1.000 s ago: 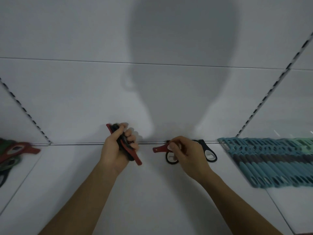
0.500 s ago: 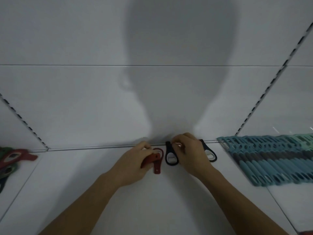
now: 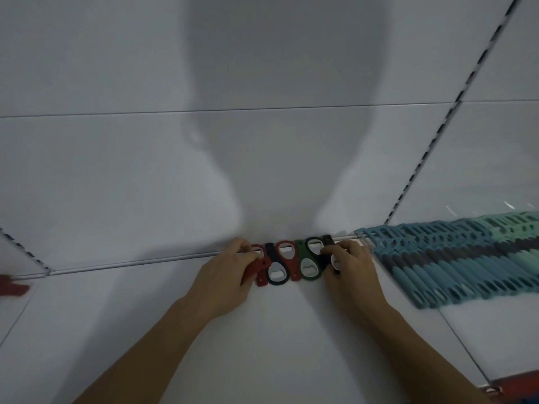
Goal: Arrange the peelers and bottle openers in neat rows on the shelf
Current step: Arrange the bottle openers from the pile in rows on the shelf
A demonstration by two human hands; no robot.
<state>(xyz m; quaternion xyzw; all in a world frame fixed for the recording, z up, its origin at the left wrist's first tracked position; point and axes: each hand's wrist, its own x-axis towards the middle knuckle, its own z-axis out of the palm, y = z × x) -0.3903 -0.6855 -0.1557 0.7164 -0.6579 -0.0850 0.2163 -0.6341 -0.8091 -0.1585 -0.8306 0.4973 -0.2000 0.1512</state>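
Between the left hand [image 3: 224,275] and right hand [image 3: 350,271], the bottle openers [image 3: 284,265] are showing matt coloured plastic around pale, metal-looking mouths. Beyond the right hand, the peelers [image 3: 455,266] are looking matt; the shelf [image 3: 277,345] underneath is gleaming faintly, smooth.

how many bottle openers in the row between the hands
6 show, left to right: first red, first black, second red, green, second black, third black under the right hand. More may hide under either hand.
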